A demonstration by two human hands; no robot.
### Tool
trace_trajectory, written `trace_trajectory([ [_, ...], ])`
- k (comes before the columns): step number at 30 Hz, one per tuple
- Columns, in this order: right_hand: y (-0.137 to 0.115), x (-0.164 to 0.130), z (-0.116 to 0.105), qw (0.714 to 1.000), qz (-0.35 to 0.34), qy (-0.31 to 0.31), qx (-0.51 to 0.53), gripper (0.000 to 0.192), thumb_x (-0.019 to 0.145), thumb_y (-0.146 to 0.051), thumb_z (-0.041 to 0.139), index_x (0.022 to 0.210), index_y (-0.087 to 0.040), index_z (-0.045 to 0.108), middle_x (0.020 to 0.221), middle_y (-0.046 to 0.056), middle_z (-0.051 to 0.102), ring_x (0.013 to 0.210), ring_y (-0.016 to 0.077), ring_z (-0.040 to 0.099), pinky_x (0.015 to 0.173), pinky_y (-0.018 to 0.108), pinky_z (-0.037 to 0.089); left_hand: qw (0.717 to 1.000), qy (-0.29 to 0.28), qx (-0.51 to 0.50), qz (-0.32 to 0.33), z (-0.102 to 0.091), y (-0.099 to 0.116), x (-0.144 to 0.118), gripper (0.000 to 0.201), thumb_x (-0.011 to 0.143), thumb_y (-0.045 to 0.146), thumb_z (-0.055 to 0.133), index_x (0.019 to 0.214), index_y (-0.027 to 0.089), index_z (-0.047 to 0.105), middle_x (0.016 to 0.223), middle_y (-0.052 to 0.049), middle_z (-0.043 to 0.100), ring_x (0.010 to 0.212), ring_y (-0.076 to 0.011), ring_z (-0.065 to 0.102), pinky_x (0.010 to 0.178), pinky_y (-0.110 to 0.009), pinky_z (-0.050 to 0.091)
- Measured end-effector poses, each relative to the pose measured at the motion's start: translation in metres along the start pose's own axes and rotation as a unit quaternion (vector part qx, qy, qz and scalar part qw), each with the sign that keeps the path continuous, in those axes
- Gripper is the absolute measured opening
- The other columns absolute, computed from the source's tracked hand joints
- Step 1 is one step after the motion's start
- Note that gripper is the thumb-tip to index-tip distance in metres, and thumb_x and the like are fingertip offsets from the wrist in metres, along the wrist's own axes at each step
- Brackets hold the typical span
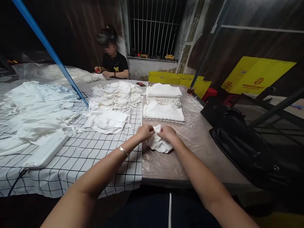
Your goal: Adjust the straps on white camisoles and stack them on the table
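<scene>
A crumpled white cloth piece (161,144) lies on the plastic-covered part of the table, pinched from both sides. My left hand (145,132), with a silver bangle on its wrist, has its fingers closed on the cloth's upper left edge. Facing it, my right hand (168,133) grips the upper right edge, its fingers folded inward. Just beyond my hands sit two neat stacks of white cloth, a nearer stack (163,112) and a farther stack (163,91), both with wavy edges. The cloth's exact garment kind cannot be made out.
Loose white cloth heaps (116,95) and bluish-white piles (35,101) cover the checked tablecloth (95,161) at left. A white flat device (46,152) with a cable lies there. A blue pole (52,53) rises nearby. A black bag (249,142) stands right; a co-worker (115,65) sits across.
</scene>
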State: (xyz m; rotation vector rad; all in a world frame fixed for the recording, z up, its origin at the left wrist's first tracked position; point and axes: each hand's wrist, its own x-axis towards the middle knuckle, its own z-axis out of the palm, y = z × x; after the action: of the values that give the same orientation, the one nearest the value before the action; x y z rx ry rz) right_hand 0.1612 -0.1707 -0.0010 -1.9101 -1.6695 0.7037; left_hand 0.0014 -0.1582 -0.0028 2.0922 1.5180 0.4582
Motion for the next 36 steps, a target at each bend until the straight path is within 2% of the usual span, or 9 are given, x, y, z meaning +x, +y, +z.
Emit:
trace_trajectory([
  [4,0.02,-0.005,-0.038,0.988,-0.003,-0.022,0.15,0.03,0.071,-0.047,0.065,0.066,-0.02,0.052,0.062,-0.001,0.057,0.061,0.0142,0.055,0.06,0.026,0.044,1.0,-0.022,-0.006,-0.001,0.001,-0.007,0.007,0.021,0.082,0.031,0.056,0.087,0.019,0.073,0.092,-0.006,0.074,0.085,-0.0217,0.066,0.069,-0.027,0.045],
  [8,0.064,-0.033,-0.077,0.906,0.018,0.018,0.424,0.043,0.056,-0.053,0.076,0.074,-0.021,0.054,0.067,-0.002,0.059,0.061,0.0133,0.053,0.056,0.026,0.044,0.997,-0.077,-0.017,0.016,0.004,-0.011,0.0,0.025,0.081,0.039,0.058,0.084,0.021,0.074,0.087,-0.005,0.074,0.082,-0.0221,0.066,0.067,-0.027,0.044],
  [15,0.13,-0.064,-0.094,0.97,0.121,0.159,0.14,0.03,0.055,-0.039,0.075,0.062,-0.02,0.052,0.06,-0.001,0.055,0.059,0.014,0.048,0.058,0.028,0.04,0.992,-0.115,0.038,0.026,0.01,0.01,-0.007,0.029,0.07,0.04,0.068,0.092,0.022,0.074,0.1,-0.009,0.075,0.101,-0.032,0.063,0.091,-0.04,0.038],
  [17,0.123,-0.065,-0.091,0.983,0.057,0.159,0.073,0.027,0.056,-0.033,0.074,0.072,-0.019,0.057,0.077,0.002,0.062,0.071,0.0162,0.053,0.068,0.029,0.043,0.993,-0.11,0.036,0.035,0.013,0.019,-0.002,0.033,0.074,0.046,0.065,0.094,0.022,0.074,0.103,-0.01,0.074,0.103,-0.0324,0.063,0.092,-0.041,0.037],
  [20,0.098,-0.067,-0.081,0.996,-0.079,0.029,0.011,0.043,0.056,-0.032,0.078,0.094,-0.021,0.061,0.105,0.005,0.062,0.093,0.0208,0.056,0.082,0.032,0.045,0.991,-0.123,-0.02,0.056,0.024,0.031,0.007,0.031,0.072,0.048,0.068,0.086,0.021,0.074,0.091,-0.008,0.075,0.092,-0.0279,0.065,0.086,-0.036,0.04],
  [24,0.08,-0.066,-0.064,0.984,-0.145,-0.039,-0.1,0.035,0.057,-0.026,0.081,0.089,-0.023,0.065,0.105,0.005,0.063,0.104,0.0257,0.053,0.095,0.04,0.039,0.982,-0.136,-0.113,0.064,0.033,0.037,0.017,0.02,0.064,0.037,0.074,0.069,0.018,0.071,0.068,-0.004,0.071,0.071,-0.0203,0.062,0.069,-0.029,0.043],
  [28,0.079,-0.054,-0.071,0.985,-0.091,0.033,0.145,0.017,0.072,-0.036,0.064,0.071,-0.02,0.059,0.075,0.002,0.061,0.077,0.0179,0.055,0.077,0.032,0.044,0.971,-0.121,-0.191,0.081,0.018,0.043,0.024,0.031,0.074,0.047,0.065,0.069,0.017,0.064,0.065,-0.001,0.063,0.063,-0.0146,0.056,0.058,-0.025,0.041],
  [33,0.049,-0.035,-0.116,0.894,-0.083,0.099,0.429,0.03,0.057,-0.039,0.07,0.071,-0.021,0.049,0.063,-0.005,0.053,0.061,0.012,0.05,0.061,0.025,0.042,0.893,-0.231,-0.353,0.157,-0.011,0.067,0.026,0.037,0.062,0.044,0.08,0.08,0.017,0.062,0.075,0.002,0.062,0.07,-0.013,0.057,0.066,-0.025,0.045],
  [36,0.03,-0.027,-0.144,0.875,-0.092,0.114,0.462,0.031,0.055,-0.034,0.069,0.068,-0.021,0.045,0.06,-0.006,0.048,0.059,0.0105,0.048,0.059,0.024,0.041,0.899,-0.281,-0.295,0.161,-0.02,0.075,0.025,0.037,0.052,0.037,0.086,0.069,0.015,0.061,0.069,0.002,0.058,0.069,-0.014,0.056,0.066,-0.026,0.044],
])
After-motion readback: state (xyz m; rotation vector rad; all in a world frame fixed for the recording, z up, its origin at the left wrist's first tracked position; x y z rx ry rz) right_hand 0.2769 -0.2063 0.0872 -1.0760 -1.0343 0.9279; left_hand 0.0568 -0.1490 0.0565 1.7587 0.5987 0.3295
